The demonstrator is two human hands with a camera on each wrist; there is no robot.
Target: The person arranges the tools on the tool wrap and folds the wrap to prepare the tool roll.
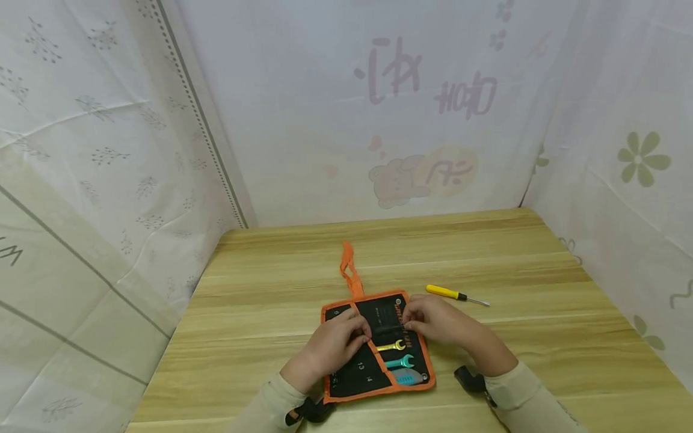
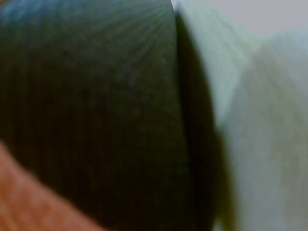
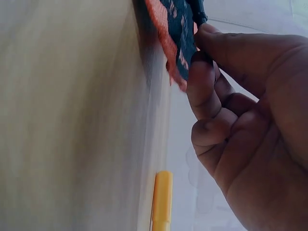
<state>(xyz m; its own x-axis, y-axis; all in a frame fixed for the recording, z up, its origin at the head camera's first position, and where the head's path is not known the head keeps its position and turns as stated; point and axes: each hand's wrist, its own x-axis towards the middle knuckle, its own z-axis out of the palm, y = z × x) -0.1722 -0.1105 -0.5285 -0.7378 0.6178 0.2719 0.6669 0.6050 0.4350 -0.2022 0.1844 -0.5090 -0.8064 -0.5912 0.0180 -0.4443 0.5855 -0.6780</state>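
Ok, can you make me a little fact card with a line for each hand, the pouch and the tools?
Left hand: pinches the orange pocket edge of the tool pouch
Right hand: pinches a slim black item; I can't tell what it is
Pouch: black, orange trim, spread open on the wooden table, orange strap pointing away from the person
In the pocket: gold open-end wrench, teal open-end wrench, teal-and-grey tool, all partly hidden
Outside the pouch: yellow-handled screwdriver, lying on the table
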